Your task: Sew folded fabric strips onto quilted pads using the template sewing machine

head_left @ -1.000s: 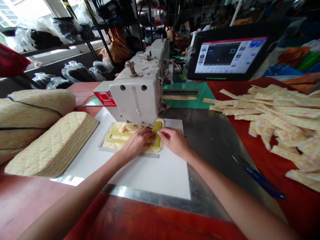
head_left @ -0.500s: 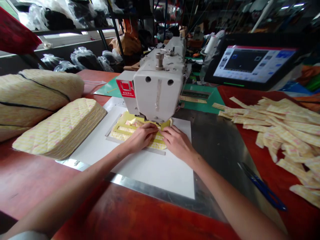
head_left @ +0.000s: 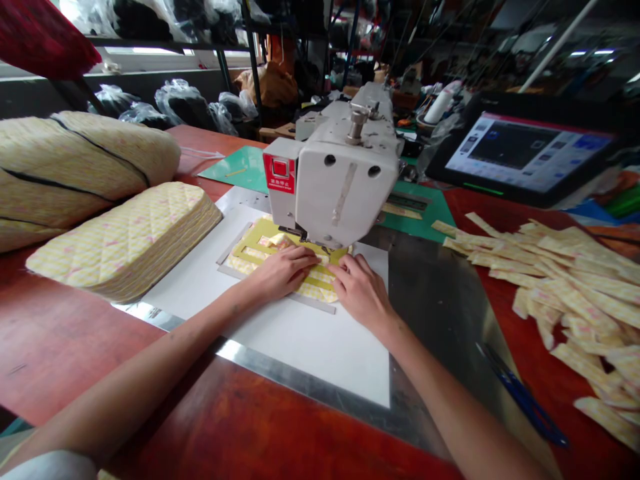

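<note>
A white industrial sewing machine (head_left: 345, 183) stands on a metal plate (head_left: 435, 300) with a white sheet (head_left: 300, 333) on it. Under its head lies a yellow quilted fabric piece (head_left: 310, 291) topped by a yellow-green template frame (head_left: 257, 243). My left hand (head_left: 280, 272) rests on the fabric just in front of the needle, fingers curled and pressing down. My right hand (head_left: 361, 291) presses on the fabric's right end, fingers bent. The needle area is partly hidden by the machine head.
A stack of yellow quilted pieces (head_left: 125, 243) and bundled rolls (head_left: 75, 173) sit at left. Several yellow fabric strips (head_left: 565, 287) lie scattered at right. Blue scissors (head_left: 520, 393) lie near the plate's right edge. A touchscreen (head_left: 525, 153) stands behind.
The view has shifted so everything sits further right and nearer. Both hands stay on the fabric under the machine head, closer together than a second ago.
</note>
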`<state>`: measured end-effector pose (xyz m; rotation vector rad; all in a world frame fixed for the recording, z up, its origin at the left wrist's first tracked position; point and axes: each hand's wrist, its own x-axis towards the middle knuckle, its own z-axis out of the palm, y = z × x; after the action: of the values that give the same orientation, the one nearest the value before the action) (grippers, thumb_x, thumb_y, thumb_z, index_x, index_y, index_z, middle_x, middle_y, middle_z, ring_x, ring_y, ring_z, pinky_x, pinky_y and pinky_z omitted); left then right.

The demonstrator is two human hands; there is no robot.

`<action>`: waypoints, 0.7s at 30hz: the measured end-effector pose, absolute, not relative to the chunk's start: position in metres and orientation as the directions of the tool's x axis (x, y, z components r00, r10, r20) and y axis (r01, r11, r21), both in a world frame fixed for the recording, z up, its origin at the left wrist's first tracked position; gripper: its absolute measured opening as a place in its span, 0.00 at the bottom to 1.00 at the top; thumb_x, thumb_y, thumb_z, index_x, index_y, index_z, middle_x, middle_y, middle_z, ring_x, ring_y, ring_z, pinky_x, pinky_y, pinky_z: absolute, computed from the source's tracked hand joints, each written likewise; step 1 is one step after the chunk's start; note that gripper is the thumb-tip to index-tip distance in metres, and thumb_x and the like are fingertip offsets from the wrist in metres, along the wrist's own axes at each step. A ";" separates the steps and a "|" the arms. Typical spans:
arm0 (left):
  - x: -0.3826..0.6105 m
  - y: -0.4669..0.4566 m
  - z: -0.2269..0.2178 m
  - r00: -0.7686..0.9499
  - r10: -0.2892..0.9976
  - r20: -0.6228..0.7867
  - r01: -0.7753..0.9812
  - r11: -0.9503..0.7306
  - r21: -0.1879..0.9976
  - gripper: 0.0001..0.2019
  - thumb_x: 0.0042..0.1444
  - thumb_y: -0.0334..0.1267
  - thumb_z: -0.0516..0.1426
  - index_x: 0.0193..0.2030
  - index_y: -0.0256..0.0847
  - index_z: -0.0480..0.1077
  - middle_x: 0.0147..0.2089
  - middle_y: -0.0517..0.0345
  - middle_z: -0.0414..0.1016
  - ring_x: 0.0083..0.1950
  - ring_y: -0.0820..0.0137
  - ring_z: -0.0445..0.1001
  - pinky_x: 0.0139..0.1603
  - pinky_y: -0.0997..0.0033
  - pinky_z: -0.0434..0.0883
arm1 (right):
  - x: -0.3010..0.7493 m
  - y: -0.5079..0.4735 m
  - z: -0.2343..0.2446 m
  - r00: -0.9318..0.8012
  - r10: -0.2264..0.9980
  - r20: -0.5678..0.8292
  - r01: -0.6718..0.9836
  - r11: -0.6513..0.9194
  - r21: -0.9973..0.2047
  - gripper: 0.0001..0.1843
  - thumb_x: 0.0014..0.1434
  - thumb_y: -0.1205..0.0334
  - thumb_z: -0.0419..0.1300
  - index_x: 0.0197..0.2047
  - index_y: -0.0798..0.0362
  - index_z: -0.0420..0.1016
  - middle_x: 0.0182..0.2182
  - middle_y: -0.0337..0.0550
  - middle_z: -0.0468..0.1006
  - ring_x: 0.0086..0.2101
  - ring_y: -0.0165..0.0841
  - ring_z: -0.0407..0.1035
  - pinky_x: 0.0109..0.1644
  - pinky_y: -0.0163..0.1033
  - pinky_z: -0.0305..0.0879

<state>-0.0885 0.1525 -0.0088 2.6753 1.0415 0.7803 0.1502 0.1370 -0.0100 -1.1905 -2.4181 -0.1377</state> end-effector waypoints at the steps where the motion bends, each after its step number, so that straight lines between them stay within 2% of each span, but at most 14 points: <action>1: -0.090 0.152 -0.008 0.619 0.672 0.407 0.580 -0.740 0.341 0.18 0.67 0.28 0.52 0.61 0.38 0.74 0.57 0.45 0.78 0.59 0.59 0.77 0.63 0.56 0.74 | 0.151 0.137 -0.010 -0.530 0.734 0.426 0.773 0.624 -0.114 0.14 0.66 0.70 0.58 0.51 0.47 0.81 0.41 0.47 0.76 0.45 0.42 0.69 0.42 0.43 0.70; 6: -0.094 0.149 -0.006 0.622 0.665 0.414 0.582 -0.746 0.323 0.19 0.66 0.27 0.52 0.62 0.37 0.73 0.61 0.45 0.78 0.61 0.60 0.77 0.66 0.57 0.73 | 0.152 0.136 -0.009 -0.518 0.740 0.430 0.764 0.626 -0.156 0.16 0.66 0.70 0.58 0.53 0.47 0.81 0.41 0.47 0.77 0.45 0.42 0.69 0.44 0.44 0.72; 9: -0.091 0.148 -0.008 0.619 0.660 0.427 0.558 -0.751 0.352 0.20 0.66 0.27 0.52 0.62 0.38 0.73 0.61 0.46 0.78 0.62 0.61 0.77 0.65 0.57 0.74 | 0.155 0.136 -0.011 -0.506 0.739 0.444 0.757 0.628 -0.182 0.17 0.67 0.70 0.56 0.53 0.48 0.81 0.41 0.47 0.76 0.45 0.42 0.69 0.47 0.44 0.72; 15: -0.076 0.154 -0.017 0.483 0.723 0.494 0.569 -0.688 0.451 0.16 0.59 0.29 0.59 0.54 0.37 0.78 0.56 0.45 0.81 0.56 0.58 0.81 0.61 0.55 0.77 | 0.163 0.137 -0.014 -0.477 0.739 0.475 0.740 0.630 -0.236 0.17 0.67 0.71 0.55 0.51 0.48 0.82 0.41 0.47 0.76 0.45 0.42 0.70 0.50 0.46 0.73; 21: -0.071 0.169 -0.019 0.483 0.700 0.526 0.539 -0.711 0.452 0.15 0.57 0.26 0.57 0.50 0.35 0.79 0.54 0.45 0.82 0.54 0.60 0.81 0.61 0.59 0.76 | 0.167 0.143 -0.014 -0.480 0.740 0.471 0.744 0.628 -0.229 0.18 0.67 0.71 0.56 0.55 0.52 0.81 0.40 0.48 0.75 0.44 0.42 0.70 0.49 0.45 0.74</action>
<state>-0.0708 0.1694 -0.0194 2.5042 1.0650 1.0445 0.1673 0.1431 -0.0142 -1.1606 -2.3162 -0.0089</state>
